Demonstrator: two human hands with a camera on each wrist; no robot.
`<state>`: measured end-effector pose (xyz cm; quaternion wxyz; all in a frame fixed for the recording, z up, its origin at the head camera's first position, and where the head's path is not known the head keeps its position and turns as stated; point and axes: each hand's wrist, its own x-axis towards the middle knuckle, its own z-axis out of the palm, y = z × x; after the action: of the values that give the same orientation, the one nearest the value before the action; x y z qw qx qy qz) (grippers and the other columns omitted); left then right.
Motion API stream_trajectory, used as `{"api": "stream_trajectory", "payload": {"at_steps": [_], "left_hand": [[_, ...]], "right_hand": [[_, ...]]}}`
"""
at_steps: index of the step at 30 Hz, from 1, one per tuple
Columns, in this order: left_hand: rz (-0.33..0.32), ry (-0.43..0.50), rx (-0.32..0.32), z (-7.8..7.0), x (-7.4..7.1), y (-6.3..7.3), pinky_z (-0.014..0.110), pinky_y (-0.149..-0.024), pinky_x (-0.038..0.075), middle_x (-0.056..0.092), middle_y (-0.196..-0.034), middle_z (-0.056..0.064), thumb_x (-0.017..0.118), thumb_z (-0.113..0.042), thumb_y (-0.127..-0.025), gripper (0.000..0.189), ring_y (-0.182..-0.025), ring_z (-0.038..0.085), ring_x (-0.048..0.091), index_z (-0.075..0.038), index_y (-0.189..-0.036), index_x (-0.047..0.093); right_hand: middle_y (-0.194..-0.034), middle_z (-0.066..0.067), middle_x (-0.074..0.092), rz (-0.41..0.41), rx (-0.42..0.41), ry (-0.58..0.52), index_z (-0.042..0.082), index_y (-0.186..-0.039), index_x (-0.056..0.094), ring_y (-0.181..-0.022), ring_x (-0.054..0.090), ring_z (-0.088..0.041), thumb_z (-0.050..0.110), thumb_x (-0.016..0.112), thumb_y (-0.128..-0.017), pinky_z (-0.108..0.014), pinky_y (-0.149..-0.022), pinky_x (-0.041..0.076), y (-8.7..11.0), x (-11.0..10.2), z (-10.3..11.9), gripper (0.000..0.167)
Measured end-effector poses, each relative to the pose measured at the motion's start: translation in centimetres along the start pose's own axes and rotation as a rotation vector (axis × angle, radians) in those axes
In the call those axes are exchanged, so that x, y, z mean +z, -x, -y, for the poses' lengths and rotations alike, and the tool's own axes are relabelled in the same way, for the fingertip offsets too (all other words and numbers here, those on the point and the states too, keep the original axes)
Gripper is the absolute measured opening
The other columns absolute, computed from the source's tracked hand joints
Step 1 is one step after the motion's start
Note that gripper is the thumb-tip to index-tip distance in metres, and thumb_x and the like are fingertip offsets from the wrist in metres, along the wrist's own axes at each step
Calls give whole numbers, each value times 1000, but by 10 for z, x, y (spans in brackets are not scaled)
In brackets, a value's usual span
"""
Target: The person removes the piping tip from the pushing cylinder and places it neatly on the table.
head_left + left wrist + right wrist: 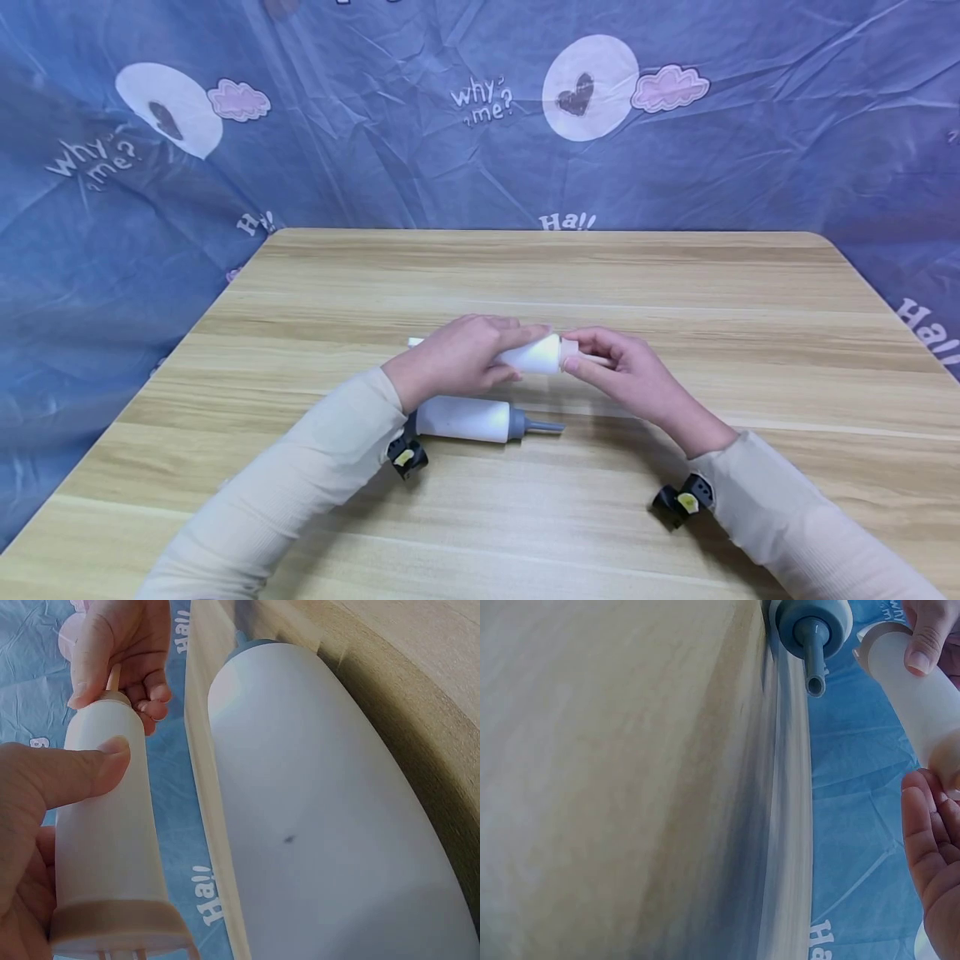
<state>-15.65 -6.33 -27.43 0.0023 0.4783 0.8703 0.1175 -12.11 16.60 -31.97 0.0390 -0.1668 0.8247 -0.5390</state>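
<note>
My left hand (457,354) grips a white squeeze bottle (534,356) by its body, holding it sideways above the table. In the left wrist view, the thumb lies along that bottle (109,840), and its beige base ring (120,924) shows near the bottom. At the other end, my right hand (633,371) pinches the pale beige nozzle cap (570,350) between thumb and fingers, with the thin spout inside the hand. A second white squeeze bottle (465,418) with a grey nozzle cap (812,630) lies on the table just nearer than the hands, spout pointing right.
The wood-grain table (750,292) extends on all sides of the hands. Behind it hangs a blue printed cloth (420,150). A small black camera (408,457) is strapped at the left wrist, another camera (678,502) at the right.
</note>
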Motion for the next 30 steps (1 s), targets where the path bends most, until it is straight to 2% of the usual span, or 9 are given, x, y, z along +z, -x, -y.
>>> {"api": "stream_trajectory", "payload": {"at_steps": [10, 19, 30], "left_hand": [[5, 9, -7, 0, 1, 0, 33, -90, 47, 64, -113, 7, 69, -22, -84, 61, -98, 18, 61, -14, -138, 44], [9, 20, -15, 0, 1, 0, 34, -93, 46, 62, -118, 7, 68, -22, -84, 59, -103, 19, 60, -14, -138, 45], [13, 4, -18, 0, 1, 0, 34, -92, 47, 63, -116, 7, 69, -22, -84, 60, -101, 19, 60, -14, -138, 45]], "right_hand": [[-111, -17, 63, -52, -26, 32, 1, -116, 58, -104, 61, -29, 15, 67, -85, -23, -78, 53, 0, 2, -1, 35], [-106, -12, 66, -97, -61, 78, 3, -112, 60, -100, 62, -24, 11, 72, -80, -24, -77, 53, 0, 4, -2, 35], [-107, -11, 65, -123, -117, 151, 3, -107, 61, -101, 62, -26, 5, 75, -74, -32, -86, 51, 0, 3, -2, 36]]}}
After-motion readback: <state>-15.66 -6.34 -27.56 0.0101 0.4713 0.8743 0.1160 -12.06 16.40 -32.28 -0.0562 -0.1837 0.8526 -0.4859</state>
